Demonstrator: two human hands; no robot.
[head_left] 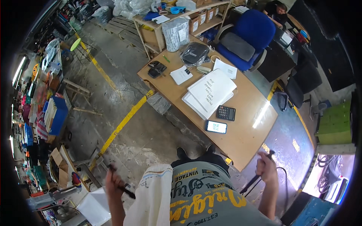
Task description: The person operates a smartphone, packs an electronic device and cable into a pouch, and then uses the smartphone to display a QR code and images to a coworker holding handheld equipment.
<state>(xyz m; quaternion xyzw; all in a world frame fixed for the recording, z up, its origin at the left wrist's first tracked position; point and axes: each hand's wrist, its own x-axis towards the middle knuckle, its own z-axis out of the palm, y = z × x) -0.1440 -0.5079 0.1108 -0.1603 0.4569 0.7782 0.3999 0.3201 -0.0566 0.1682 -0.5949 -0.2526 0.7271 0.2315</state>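
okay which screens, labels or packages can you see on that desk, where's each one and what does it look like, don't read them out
Phone: near desk edge, flat, lit screen showing a square code.
Calculator: just behind the phone, black, rectangular.
Paper stack: desk middle, white sheets with printed lines.
Wrapped roll pack: far desk corner, clear plastic, white label.
Dark bagged item: beside it, shiny plastic.

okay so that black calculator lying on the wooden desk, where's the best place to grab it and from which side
Pinch the calculator across its two long edges, coming straight down from above. It lies flat, keys up, with bare desk around it; the phone and paper stack sit close but seem apart.
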